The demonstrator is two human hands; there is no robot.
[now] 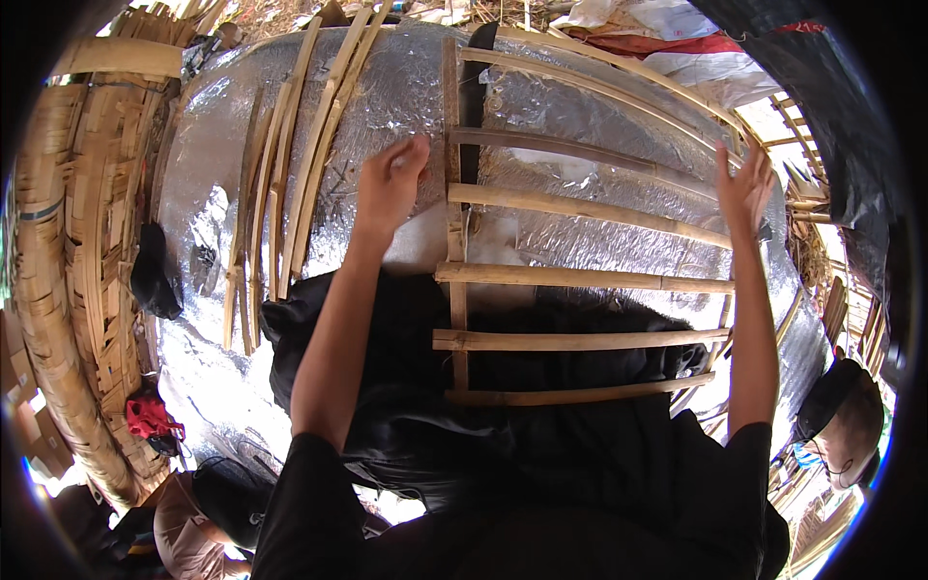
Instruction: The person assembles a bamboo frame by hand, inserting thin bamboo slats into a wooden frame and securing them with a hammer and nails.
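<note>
A ladder-like frame of bamboo slats lies before me, with several crosswise slats (590, 276) resting over a long upright slat (451, 116) at its left side. My left hand (389, 188) hovers just left of that upright slat, its fingers loosely bent and apart, with nothing visible in them. By the right ends of the crosswise slats, my right hand (743, 191) is raised with fingers spread, holding nothing. Its forearm passes in front of some slat ends and hides them. A dark, flat, blade-like piece (472, 106) lies beneath the upper crosswise slats, beside the upright one.
Silvery sheeting (406, 92) covers the ground under the frame. Loose bamboo strips (319, 145) lie on it to the left. Thick bundled bamboo (92, 242) stands at the far left. A red item (153, 418) lies there. Other people appear at lower left (198, 527) and lower right (846, 420).
</note>
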